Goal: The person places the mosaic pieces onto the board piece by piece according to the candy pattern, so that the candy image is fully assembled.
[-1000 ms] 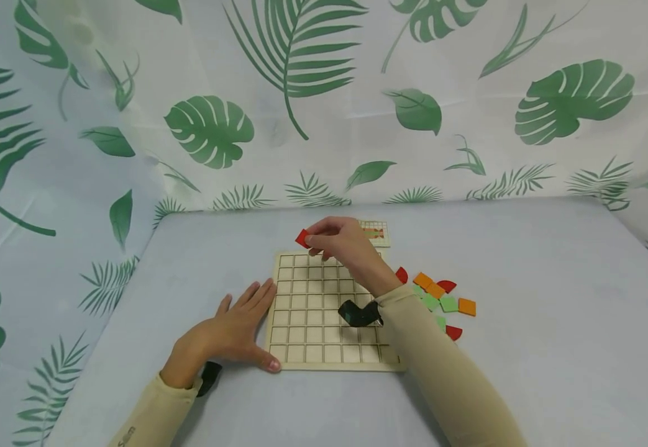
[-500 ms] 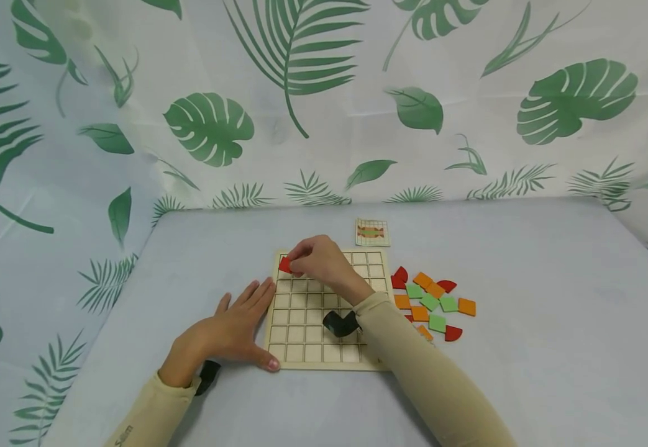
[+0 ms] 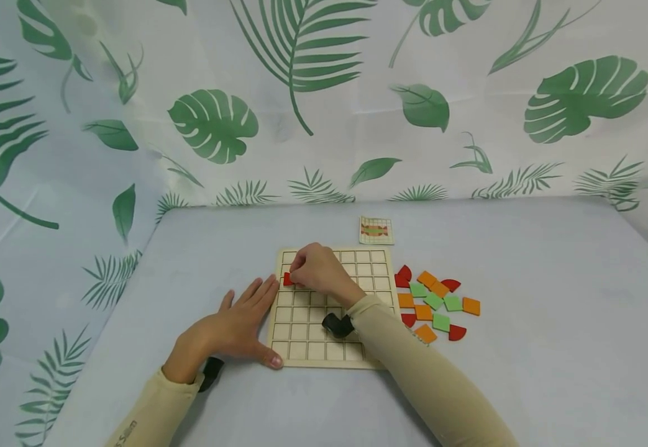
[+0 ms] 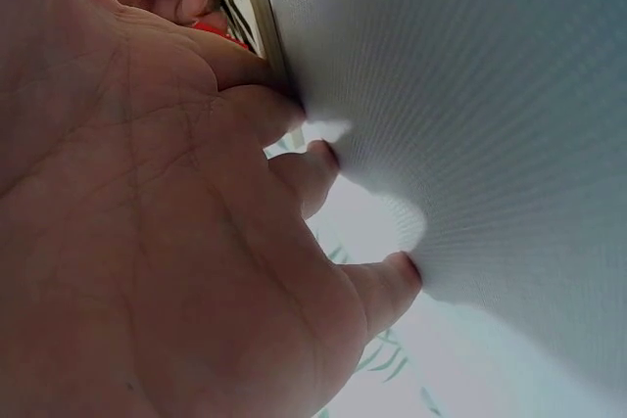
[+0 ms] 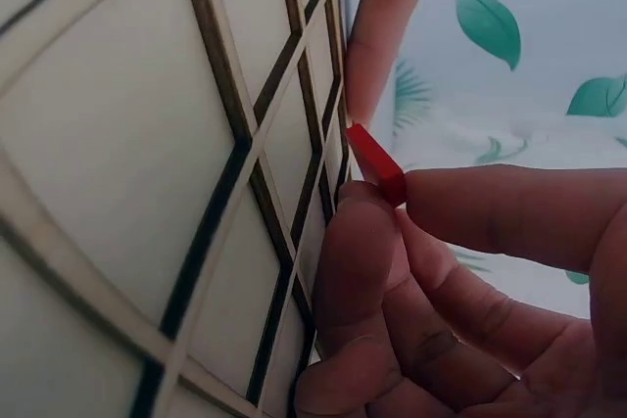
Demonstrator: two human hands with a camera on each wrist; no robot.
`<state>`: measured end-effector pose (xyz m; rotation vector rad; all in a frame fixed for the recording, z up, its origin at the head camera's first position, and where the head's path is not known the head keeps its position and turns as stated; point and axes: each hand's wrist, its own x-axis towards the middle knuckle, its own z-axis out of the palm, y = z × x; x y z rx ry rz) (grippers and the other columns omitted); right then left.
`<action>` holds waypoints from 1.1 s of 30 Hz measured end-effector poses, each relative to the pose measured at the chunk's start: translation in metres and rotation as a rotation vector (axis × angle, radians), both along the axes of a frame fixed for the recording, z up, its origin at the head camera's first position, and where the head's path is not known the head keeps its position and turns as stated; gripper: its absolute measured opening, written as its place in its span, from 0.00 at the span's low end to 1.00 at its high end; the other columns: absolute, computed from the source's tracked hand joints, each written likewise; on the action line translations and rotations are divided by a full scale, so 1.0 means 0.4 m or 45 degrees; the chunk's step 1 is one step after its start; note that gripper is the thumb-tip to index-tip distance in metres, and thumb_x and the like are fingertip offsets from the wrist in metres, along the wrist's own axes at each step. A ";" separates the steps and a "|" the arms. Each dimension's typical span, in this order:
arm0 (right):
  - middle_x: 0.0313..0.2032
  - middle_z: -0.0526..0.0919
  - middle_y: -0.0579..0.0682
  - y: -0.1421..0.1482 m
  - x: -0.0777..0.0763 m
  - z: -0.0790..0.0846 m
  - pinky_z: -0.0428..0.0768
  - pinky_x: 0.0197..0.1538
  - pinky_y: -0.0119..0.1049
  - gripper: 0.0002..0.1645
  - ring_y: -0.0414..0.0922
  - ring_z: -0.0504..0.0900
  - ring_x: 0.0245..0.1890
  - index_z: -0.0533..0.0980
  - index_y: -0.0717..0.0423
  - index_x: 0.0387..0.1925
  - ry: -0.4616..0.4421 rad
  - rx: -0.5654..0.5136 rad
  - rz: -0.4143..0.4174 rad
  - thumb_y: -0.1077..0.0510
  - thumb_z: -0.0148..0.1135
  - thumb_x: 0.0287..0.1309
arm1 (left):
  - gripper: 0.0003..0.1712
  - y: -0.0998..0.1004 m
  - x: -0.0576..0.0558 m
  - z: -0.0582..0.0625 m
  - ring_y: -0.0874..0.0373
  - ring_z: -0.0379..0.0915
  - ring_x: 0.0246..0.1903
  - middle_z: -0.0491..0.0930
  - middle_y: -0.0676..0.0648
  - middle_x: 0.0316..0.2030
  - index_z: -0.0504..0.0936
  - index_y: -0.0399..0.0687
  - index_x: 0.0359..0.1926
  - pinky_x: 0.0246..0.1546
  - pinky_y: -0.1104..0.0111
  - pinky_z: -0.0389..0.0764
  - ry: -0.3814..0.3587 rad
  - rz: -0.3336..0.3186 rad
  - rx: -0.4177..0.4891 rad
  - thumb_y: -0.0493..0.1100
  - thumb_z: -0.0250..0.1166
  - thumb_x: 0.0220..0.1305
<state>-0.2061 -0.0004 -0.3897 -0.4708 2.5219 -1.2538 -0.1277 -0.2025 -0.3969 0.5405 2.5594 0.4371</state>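
Between thumb and fingertip, my right hand (image 3: pixel 320 271) pinches a small red tile (image 3: pixel 287 279) over the left column of a wooden grid board (image 3: pixel 312 351). In the right wrist view the red tile (image 5: pixel 377 165) is tilted and stands slightly off the grid. My left hand (image 3: pixel 234 326) rests along the board's left edge, fingers spread straight and thumb at the near left corner. The left wrist view shows its fingertips (image 4: pixel 404 269) down on the table cloth beside the board. My right hand and forearm cover part of the board.
Right of the board lie several loose pieces: orange squares (image 3: pixel 471 307), green squares (image 3: pixel 441 322) and red quarter-rounds (image 3: pixel 457 333). A small pattern card (image 3: pixel 376 230) lies behind the board. A leaf-print cloth (image 3: pixel 351 105) hangs at the back and left.
My right hand has carried the red tile left and toward me, from above the board's far edge to its left column. The left hand stays at the board's edge.
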 end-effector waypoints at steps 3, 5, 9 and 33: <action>0.22 0.83 0.46 0.000 0.001 -0.004 0.75 0.31 0.34 0.07 0.43 0.78 0.24 0.85 0.58 0.28 0.032 0.029 0.005 0.68 0.65 0.58 | 0.83 0.001 0.000 0.002 0.39 0.29 0.84 0.36 0.40 0.86 0.39 0.37 0.86 0.74 0.28 0.36 -0.003 0.000 -0.001 0.68 0.83 0.50; 0.22 0.83 0.46 0.000 0.001 -0.006 0.74 0.30 0.34 0.07 0.43 0.77 0.24 0.85 0.57 0.27 0.054 0.048 0.009 0.68 0.65 0.58 | 0.83 0.002 -0.001 0.005 0.39 0.29 0.84 0.36 0.39 0.86 0.38 0.37 0.86 0.74 0.28 0.37 -0.003 -0.005 -0.007 0.69 0.83 0.51; 0.24 0.84 0.46 -0.003 0.002 -0.010 0.73 0.29 0.33 0.08 0.42 0.76 0.23 0.86 0.57 0.27 0.075 0.069 0.007 0.68 0.64 0.57 | 0.83 0.005 0.001 0.008 0.38 0.29 0.84 0.36 0.39 0.86 0.38 0.36 0.86 0.74 0.28 0.37 -0.009 -0.009 -0.009 0.69 0.83 0.51; 0.26 0.86 0.47 -0.012 0.003 -0.019 0.73 0.28 0.32 0.09 0.40 0.75 0.22 0.89 0.60 0.30 0.101 0.119 0.086 0.67 0.65 0.63 | 0.84 0.003 0.001 0.005 0.38 0.29 0.84 0.36 0.37 0.86 0.36 0.37 0.86 0.74 0.28 0.36 -0.016 0.005 0.002 0.68 0.83 0.50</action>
